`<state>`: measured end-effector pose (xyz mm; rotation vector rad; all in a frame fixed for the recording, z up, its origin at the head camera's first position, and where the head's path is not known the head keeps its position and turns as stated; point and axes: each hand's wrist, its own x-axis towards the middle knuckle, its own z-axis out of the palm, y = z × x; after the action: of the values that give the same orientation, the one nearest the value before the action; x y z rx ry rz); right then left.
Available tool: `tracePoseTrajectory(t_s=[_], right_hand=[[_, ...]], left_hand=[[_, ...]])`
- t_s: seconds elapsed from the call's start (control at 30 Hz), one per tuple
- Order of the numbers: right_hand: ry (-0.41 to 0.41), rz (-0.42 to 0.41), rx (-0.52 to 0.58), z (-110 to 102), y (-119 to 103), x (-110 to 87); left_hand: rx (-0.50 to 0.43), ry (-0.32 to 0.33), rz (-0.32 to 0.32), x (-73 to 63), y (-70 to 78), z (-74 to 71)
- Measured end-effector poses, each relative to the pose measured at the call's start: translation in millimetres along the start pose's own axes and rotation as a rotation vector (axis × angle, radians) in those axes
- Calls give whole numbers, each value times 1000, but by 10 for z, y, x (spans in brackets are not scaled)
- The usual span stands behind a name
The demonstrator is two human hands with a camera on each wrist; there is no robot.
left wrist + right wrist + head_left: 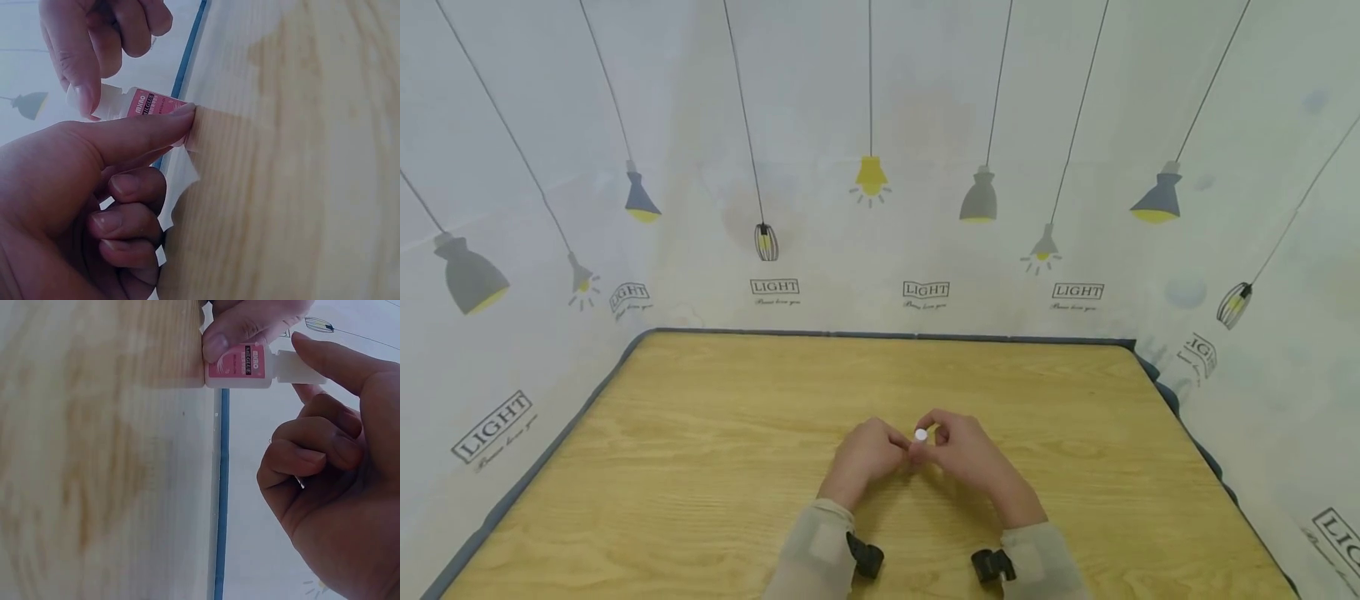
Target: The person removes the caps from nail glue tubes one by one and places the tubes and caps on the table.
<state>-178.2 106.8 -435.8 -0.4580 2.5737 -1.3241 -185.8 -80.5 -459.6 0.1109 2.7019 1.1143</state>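
Note:
A small white glue bottle [265, 378] with a pink label stands on the wooden table, its white cap [921, 435] pointing up. My left hand [868, 452] pinches the bottle's lower body between thumb and forefinger, close to the tabletop. In the left wrist view the thumb of that hand covers part of the label, and its other fingers curl into the palm. My right hand [968, 454] pinches the cap between thumb and forefinger, the remaining fingers curled, as the right wrist view shows. Between cap and label a narrower white neck can be seen.
The wooden table [715, 417] has a dark blue edge along its back and sides. Pale walls [820, 125] printed with hanging lamps enclose it on three sides. Black wrist devices [867, 557] sit at both sleeve cuffs.

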Motion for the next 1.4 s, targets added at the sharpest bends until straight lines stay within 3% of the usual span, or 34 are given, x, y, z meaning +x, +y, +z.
tracePoseTrajectory(t_s=[0.37, 0.63, 1.0, 1.4], right_hand=[[7, -21, -5, -20, 7, 7], [41, 28, 15, -29, 14, -2], [19, 5, 13, -56, 6, -12], [35, 42, 2, -64, -6, 29]], left_hand=[[1, 9, 14, -13, 7, 6], [18, 4, 2, -2, -7, 26], [10, -14, -2, -23, 23, 16], [9, -14, -10, 5, 13, 0]])
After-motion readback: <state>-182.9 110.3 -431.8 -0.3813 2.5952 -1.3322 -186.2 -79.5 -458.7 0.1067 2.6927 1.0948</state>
